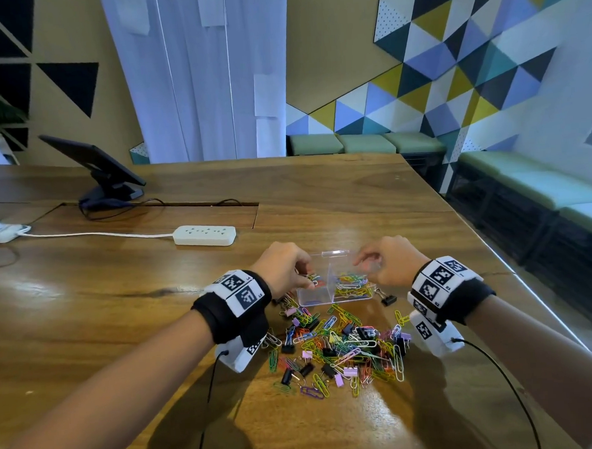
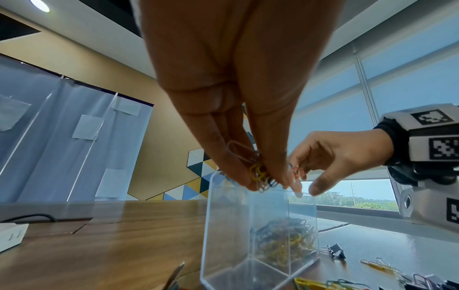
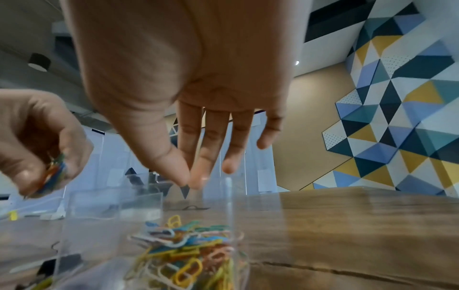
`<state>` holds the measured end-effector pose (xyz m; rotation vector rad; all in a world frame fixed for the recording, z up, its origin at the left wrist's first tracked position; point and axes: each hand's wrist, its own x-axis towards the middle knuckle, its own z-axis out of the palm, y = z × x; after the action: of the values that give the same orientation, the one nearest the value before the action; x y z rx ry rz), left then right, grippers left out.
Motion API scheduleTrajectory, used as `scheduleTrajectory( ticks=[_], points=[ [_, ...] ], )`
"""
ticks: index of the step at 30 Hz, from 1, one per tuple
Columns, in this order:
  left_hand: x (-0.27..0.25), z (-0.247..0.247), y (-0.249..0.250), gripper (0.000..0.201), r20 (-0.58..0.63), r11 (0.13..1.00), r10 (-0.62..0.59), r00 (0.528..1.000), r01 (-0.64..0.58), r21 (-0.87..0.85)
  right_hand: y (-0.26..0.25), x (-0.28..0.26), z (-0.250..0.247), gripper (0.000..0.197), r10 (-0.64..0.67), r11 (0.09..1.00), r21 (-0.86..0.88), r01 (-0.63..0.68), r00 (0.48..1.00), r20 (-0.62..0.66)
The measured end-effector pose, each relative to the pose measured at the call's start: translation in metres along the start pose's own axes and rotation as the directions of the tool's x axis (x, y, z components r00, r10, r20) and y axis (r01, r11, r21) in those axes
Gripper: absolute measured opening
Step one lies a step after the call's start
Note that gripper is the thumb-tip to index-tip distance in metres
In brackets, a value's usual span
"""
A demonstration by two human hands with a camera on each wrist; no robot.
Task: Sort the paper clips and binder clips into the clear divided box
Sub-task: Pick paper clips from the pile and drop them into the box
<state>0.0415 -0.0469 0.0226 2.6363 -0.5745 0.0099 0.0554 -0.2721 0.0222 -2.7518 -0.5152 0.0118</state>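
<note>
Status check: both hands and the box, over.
Left hand pinches paper clips over clear divided box. Right hand open, empty, above clip-filled compartment. Mixed pile unsorted on table. Nothing blocking.

A wooden table fills the lower frame; triangle-patterned wall upper right, white curtain top centre, green benches beneath.

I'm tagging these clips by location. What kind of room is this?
Probably an office meeting room or lounge: a long wooden table with a tilted monitor and power strip, cushioned benches along the walls, and geometric wall panels.
</note>
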Motion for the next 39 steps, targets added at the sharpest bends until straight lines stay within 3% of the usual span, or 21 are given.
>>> scheduleTrajectory(
  ticks=[3, 9, 13, 23, 29, 36, 39],
  points=[
    [0.006, 0.0, 0.004, 0.017, -0.02, 0.997, -0.002, 1.0, 0.001, -0.073, 0.005, -0.004, 0.002, 0.021, 0.053, 0.998, -0.038, -0.053, 0.998, 0.016],
    [0.026, -0.002, 0.016, 0.02, -0.07, 0.987, -0.007, 0.998, -0.004, -0.159, 0.003, -0.004, 0.008, 0.012, 0.032, 0.998, 0.044, -0.034, 0.998, 0.045],
    [0.042, 0.006, 0.026, 0.023, -0.064, 0.993, 0.014, 0.998, -0.021, -0.114, 0.002, -0.003, 0.012, 0.011, 0.005, 0.996, 0.091, -0.008, 0.999, 0.039],
    [0.058, 0.04, 0.038, 0.03, 0.122, 0.975, 0.101, 0.987, -0.123, 0.185, 0.003, -0.009, 0.011, 0.014, 0.027, 0.979, 0.203, -0.019, 0.999, -0.035],
    [0.057, 0.038, 0.035, 0.03, 0.109, 0.97, 0.144, 0.984, -0.162, 0.179, 0.004, -0.008, 0.014, 0.013, 0.032, 0.974, 0.226, -0.014, 0.997, -0.074],
    [0.055, 0.037, 0.033, 0.027, 0.191, 0.942, 0.185, 0.964, -0.23, 0.245, 0.006, -0.007, 0.022, 0.013, 0.037, 0.96, 0.279, -0.005, 0.994, -0.107],
    [0.056, 0.036, 0.032, 0.026, 0.148, 0.949, 0.211, 0.966, -0.239, 0.205, 0.005, -0.007, 0.02, 0.013, 0.039, 0.958, 0.287, -0.005, 0.993, -0.111]
  ],
)
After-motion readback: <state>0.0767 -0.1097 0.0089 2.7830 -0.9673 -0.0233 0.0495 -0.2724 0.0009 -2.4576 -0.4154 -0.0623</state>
